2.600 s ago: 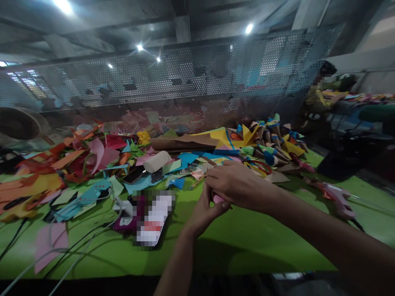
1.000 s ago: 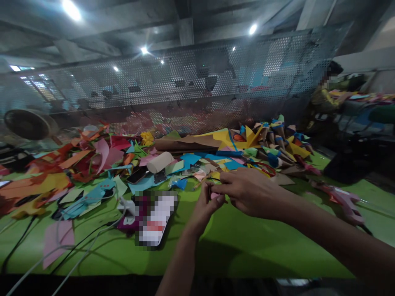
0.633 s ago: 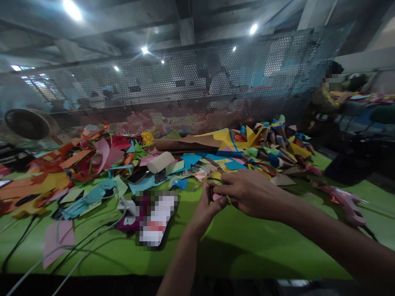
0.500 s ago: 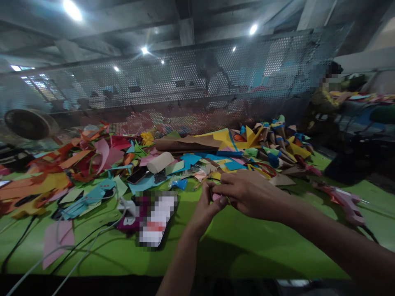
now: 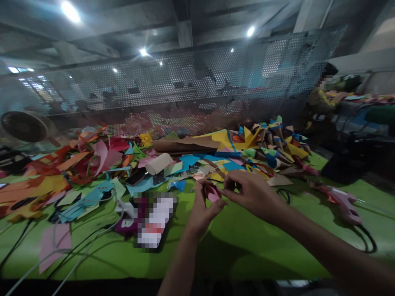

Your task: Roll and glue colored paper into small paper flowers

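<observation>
A small curled piece of pink paper (image 5: 212, 194) is held in my left hand (image 5: 202, 211), its thumb in front and its fingers bent behind. My right hand (image 5: 254, 193) has thumb and forefinger pinched at the paper's right edge, the other fingers curled. Both hands are above the green tabletop (image 5: 240, 246). Left of them lies a phone (image 5: 157, 222) with a lit, blurred-out screen. Just beyond my fingers sit a crumpled blue-and-clear plastic bit (image 5: 179, 185) and paper scraps.
Coloured paper scraps (image 5: 89, 158) heap along the back, with paper cones (image 5: 276, 139) at right. A pink glue gun (image 5: 344, 201) lies right, a power strip (image 5: 128, 220) with cables left. Behind stand a perforated metal panel (image 5: 185, 90), a fan (image 5: 24, 125) and another person (image 5: 322, 98).
My right hand has drawn slightly up and away from my left, and its fingers have parted from it. More of the pink paper shows, now curled open. The view has shifted a little.
</observation>
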{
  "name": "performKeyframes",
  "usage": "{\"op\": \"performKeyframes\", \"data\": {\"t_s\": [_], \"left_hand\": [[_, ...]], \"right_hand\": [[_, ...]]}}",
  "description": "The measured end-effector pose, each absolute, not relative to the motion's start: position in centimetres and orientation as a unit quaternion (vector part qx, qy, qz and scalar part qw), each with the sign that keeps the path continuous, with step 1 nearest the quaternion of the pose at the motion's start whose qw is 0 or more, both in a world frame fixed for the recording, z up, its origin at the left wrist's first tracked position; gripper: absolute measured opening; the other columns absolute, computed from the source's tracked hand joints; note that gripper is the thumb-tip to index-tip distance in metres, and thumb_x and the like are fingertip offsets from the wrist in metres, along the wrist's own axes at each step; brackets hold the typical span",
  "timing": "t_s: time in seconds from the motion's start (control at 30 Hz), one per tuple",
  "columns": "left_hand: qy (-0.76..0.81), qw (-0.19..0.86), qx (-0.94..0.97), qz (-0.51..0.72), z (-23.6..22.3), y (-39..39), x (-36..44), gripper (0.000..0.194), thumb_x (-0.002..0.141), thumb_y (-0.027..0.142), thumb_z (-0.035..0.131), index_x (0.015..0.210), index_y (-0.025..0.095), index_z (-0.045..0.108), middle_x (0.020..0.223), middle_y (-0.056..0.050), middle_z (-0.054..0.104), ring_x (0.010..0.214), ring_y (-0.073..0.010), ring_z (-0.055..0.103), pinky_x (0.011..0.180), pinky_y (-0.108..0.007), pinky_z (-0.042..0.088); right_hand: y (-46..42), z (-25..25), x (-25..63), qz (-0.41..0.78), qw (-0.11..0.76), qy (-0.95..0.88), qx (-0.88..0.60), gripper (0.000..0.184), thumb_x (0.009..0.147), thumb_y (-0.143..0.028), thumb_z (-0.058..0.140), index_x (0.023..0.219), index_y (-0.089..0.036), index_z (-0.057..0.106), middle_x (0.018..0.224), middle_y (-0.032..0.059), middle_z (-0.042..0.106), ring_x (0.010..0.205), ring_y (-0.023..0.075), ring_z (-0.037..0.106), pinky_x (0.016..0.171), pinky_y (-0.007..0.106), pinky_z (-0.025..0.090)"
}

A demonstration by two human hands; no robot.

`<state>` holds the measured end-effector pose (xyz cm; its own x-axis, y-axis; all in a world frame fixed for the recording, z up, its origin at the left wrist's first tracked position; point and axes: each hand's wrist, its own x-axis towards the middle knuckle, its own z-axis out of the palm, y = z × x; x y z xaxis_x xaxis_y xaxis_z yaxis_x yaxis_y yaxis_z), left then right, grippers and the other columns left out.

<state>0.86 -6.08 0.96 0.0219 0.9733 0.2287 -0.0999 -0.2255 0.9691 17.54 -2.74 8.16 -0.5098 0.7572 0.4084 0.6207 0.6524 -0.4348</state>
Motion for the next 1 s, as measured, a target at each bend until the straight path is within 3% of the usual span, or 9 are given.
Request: {"op": "performKeyframes", "data": {"t_s": [0.17,0.47,0.67,0.83,1.0], "left_hand": [[0.418,0.437,0.558,0.569,1.2,-6.3,0.8,0.056,0.073,0.054,0.074,0.11,0.024,0.044,0.1,-0.002,0.051,0.091,-0.0198,0.05,0.082,-0.032,0.042],[0.41,0.441,0.56,0.569,1.1,-6.2,0.6,0.059,0.073,0.061,0.073,0.11,0.024,0.044,0.099,-0.002,0.05,0.089,-0.0193,0.048,0.079,-0.031,0.042],[0.37,0.476,0.531,0.596,0.5,-5.9,0.5,0.057,0.075,0.062,0.071,0.11,0.024,0.046,0.099,-0.001,0.051,0.087,-0.018,0.049,0.076,-0.029,0.042],[0.32,0.484,0.513,0.633,-0.7,-5.4,0.5,0.053,0.076,0.06,0.069,0.11,0.025,0.05,0.095,-0.001,0.05,0.082,-0.0168,0.048,0.071,-0.028,0.042],[0.3,0.483,0.522,0.635,-0.8,-5.2,0.5,0.051,0.076,0.061,0.067,0.109,0.025,0.053,0.092,-0.001,0.05,0.079,-0.0168,0.046,0.069,-0.029,0.041]], "right_hand": [[-3.5,7.6,16.5,0.105,0.281,-0.847,-0.439,0.01,0.08,-0.018,0.069,0.073,-0.019,0.062,0.072,-0.0005,0.066,0.064,0.0143,0.057,0.058,0.024,0.032],[-4.0,7.1,16.2,0.05,0.3,-0.843,-0.444,0.014,0.085,-0.023,0.065,0.073,-0.019,0.06,0.074,0.0014,0.068,0.065,0.0164,0.058,0.059,0.027,0.031],[-4.3,7.4,17.0,0.102,0.315,-0.842,-0.426,0.013,0.089,-0.028,0.062,0.079,-0.021,0.063,0.076,0.0013,0.068,0.068,0.0166,0.059,0.061,0.026,0.036],[-4.6,6.8,21.7,0.109,0.334,-0.81,-0.47,0.016,0.092,-0.034,0.057,0.084,-0.023,0.065,0.08,0.002,0.07,0.069,0.0185,0.063,0.062,0.028,0.043],[-5.1,4.7,30.0,0.032,0.353,-0.723,-0.594,0.018,0.09,-0.04,0.059,0.092,-0.025,0.067,0.087,0.0066,0.074,0.077,0.0254,0.069,0.069,0.035,0.048]]}}
